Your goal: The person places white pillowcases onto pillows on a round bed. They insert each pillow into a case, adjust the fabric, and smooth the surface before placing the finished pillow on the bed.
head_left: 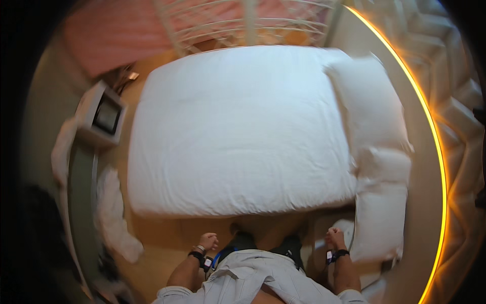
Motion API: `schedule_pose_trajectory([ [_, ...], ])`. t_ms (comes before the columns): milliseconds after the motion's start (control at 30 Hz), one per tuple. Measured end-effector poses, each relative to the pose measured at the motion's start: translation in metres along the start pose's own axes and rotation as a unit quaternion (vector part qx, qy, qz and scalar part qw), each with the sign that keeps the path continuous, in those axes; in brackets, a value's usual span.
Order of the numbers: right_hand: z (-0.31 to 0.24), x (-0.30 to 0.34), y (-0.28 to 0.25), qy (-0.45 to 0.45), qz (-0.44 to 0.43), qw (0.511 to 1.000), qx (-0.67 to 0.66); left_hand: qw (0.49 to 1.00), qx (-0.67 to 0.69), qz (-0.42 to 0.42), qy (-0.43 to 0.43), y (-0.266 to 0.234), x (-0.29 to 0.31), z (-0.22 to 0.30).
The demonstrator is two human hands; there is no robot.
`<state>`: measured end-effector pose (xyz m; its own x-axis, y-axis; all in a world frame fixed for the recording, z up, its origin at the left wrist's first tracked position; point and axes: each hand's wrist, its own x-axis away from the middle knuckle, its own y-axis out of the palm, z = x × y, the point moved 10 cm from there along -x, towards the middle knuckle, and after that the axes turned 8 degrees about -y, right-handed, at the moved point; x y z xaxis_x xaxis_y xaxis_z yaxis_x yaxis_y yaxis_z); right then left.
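A bed spreads out in front of me, covered by a white sheet that is mostly smooth, with light creases along its near side. At its right end lie a large white pillow, a small white cushion and another white pillow nearer to me. My left hand hangs low, just short of the bed's near edge, its fingers curled with nothing seen in them. Loosely closed, my right hand is left of the nearer pillow and touches no bedding that I can make out.
A glowing yellow light strip curves along the right, beside a padded wall panel. White metal railings and a pink cloth are beyond the bed. On the left are a white cabinet and a crumpled white cloth.
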<state>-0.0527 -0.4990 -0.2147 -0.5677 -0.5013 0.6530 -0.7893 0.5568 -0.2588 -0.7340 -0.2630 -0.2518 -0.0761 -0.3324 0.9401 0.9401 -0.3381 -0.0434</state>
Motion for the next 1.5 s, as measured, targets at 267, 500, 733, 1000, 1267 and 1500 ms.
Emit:
schedule_pose_trajectory([
  [267,-0.141,-0.012,0.298,-0.111,-0.279,0.919,0.257,0.971,0.162,0.174,-0.018,-0.193,0.031,-0.116],
  [500,-0.203,-0.042,0.432,-0.026,-0.357,0.882,0.306,0.77,0.636,0.048,0.032,-0.147,0.095,-0.218],
  [733,-0.259,-0.135,0.515,-0.069,-0.295,0.882,0.362,0.976,0.104,0.166,-0.095,-0.049,0.145,-0.255],
  [1000,-0.245,-0.03,0.765,-0.101,-0.416,0.782,0.452,0.958,0.059,0.278,-0.037,-0.114,0.138,-0.266],
  [1267,-0.184,0.125,1.008,-0.092,-0.476,0.724,0.49,0.914,0.391,0.104,0.027,-0.31,0.102,-0.359],
  [1500,-0.185,0.228,1.182,-0.097,-0.493,0.71,0.494,0.702,0.671,0.234,0.049,-0.617,0.155,-0.421],
])
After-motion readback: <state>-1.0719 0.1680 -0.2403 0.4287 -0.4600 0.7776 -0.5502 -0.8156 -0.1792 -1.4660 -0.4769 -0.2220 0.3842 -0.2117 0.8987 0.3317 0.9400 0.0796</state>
